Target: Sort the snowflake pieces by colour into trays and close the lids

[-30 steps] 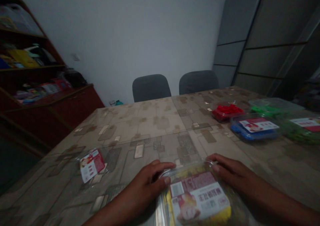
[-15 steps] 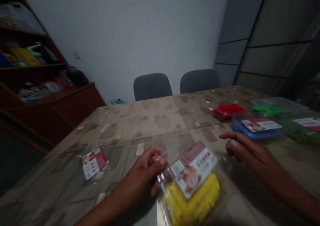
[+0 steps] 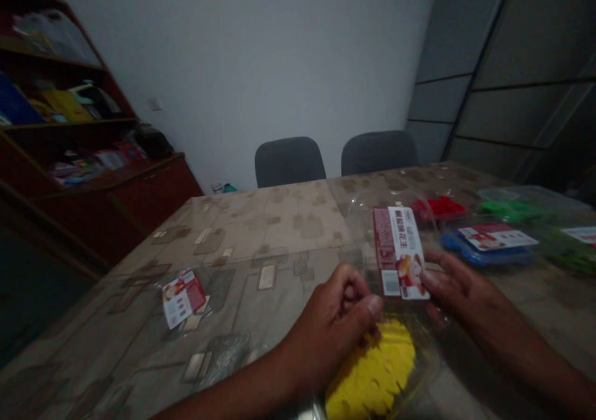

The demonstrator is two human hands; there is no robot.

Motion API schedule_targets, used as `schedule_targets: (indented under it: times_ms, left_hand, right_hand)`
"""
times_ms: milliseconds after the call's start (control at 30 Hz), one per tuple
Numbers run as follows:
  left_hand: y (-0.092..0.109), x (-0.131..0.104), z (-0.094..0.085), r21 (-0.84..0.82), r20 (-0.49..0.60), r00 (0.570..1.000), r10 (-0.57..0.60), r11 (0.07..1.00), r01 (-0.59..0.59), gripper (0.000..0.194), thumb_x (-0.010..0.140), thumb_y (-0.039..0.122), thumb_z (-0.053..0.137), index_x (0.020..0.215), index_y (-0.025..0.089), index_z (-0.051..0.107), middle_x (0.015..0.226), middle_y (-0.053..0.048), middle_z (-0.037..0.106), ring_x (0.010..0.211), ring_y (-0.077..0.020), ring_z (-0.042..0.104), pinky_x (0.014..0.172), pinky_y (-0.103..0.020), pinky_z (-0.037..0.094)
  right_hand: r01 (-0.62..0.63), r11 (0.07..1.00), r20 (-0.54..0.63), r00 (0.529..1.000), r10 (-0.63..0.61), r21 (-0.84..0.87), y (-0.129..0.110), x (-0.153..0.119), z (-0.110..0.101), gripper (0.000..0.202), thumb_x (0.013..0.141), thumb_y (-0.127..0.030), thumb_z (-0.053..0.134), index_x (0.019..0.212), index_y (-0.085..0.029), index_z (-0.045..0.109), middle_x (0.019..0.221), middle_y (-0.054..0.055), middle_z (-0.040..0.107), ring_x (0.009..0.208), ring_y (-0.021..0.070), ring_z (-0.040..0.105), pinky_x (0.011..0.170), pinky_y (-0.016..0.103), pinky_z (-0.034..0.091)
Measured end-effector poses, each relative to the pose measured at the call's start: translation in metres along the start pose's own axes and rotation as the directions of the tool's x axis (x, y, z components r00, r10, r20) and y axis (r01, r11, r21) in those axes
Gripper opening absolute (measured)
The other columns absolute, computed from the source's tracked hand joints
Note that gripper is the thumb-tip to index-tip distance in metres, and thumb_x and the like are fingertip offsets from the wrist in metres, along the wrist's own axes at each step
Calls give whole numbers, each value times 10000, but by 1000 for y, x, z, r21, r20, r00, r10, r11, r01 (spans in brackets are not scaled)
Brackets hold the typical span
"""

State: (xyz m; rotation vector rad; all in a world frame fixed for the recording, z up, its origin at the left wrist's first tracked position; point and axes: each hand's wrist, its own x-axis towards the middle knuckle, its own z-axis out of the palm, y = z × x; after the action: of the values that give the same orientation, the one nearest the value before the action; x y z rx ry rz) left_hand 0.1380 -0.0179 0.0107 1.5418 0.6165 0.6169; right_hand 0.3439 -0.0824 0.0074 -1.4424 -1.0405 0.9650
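Note:
A clear plastic container [image 3: 426,361] with yellow pieces [image 3: 377,370] in it stands close in front of me. Its see-through lid [image 3: 363,221] is tilted up behind it and bears a red and white label [image 3: 400,252]. My right hand [image 3: 449,286] grips the lid at its right side, thumb on the label's lower corner. My left hand [image 3: 342,321] is closed at the back left of the yellow pieces, fingers curled and thumb pressed in. Whatever lies between those fingers is hidden.
On the right are a container of red pieces [image 3: 442,208], a blue-filled container with a labelled lid [image 3: 496,240], and containers with green pieces [image 3: 510,210]. A clear labelled lid [image 3: 184,299] lies at left. Two grey chairs [image 3: 289,162] stand behind the table.
The lid has swung up and away from the yellow pieces. My right hand has taken hold of it. My left hand has moved right from the container's left edge, over the container.

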Motion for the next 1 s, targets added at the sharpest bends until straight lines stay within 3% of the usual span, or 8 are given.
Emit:
schedule_targets:
  times_ms: [67,133,267,400,533,700,833,1000]
  left_hand:
    - [-1,14,-13,394,-20,989,144,911,-125,200,935,387,475,957,198,536,935,-61,622,842,-205,587,697,-338,476]
    - [-5,31,-26,466,12,988,156,873,-143,269,895,335,551,1107,170,561,1059,-112,624,879,-240,576,756,-399,467]
    - [-17,66,-34,444,248,959,140,863,-241,500,810,229,663,1296,201,550,1256,-124,609,936,-244,608,879,-420,462]
    - [-25,87,-23,301,458,884,94,919,-254,250,862,175,605,1082,229,710,1118,-41,721,1049,-219,639,940,-344,461]
    - [-23,84,-28,238,434,900,39,959,-156,210,857,126,571,835,220,757,858,1,747,865,-176,671,844,-288,491]
    - [-23,38,-48,179,82,994,-73,982,57,72,842,220,585,802,182,631,626,25,587,517,-121,557,507,-213,450]
    - [-39,-22,-45,4,-109,970,-216,976,218,198,925,421,467,900,225,457,624,51,509,434,-104,518,447,-236,479]
    - [-82,-117,-56,-73,-249,920,-304,953,295,300,876,481,608,1109,294,583,886,-33,630,719,-180,620,576,-278,536]
  right_hand:
    - [-3,999,-54,999,5,32,-1,5,-8,538,740,-580,709,1120,-222,579,688,-7,641,525,132,511,464,215,459]
    - [-15,996,-120,992,26,92,1,10,-15,557,710,-559,751,1129,-231,586,646,-34,605,515,111,475,452,171,438]
    - [-32,975,-214,974,80,220,5,19,-22,602,607,-502,836,1111,-257,617,666,-40,593,516,112,460,435,151,454]
    - [-23,963,-282,954,101,267,1,21,-28,501,617,-460,839,1050,-290,653,711,-29,595,524,117,481,451,137,486]
    - [-16,955,-287,952,105,297,-3,19,-35,453,622,-442,845,1015,-291,678,714,-31,588,522,103,467,442,100,472]
    - [5,949,-278,957,87,314,-1,19,-36,474,619,-455,856,1032,-297,688,796,-28,633,585,99,506,486,85,486]
    - [-19,956,-266,959,101,294,-5,21,-37,433,674,-454,828,1063,-312,702,820,-19,673,668,114,561,515,80,489]
    - [-2,979,-217,975,48,205,-15,24,-43,381,694,-520,786,1019,-325,749,889,-6,728,650,128,585,521,137,516]
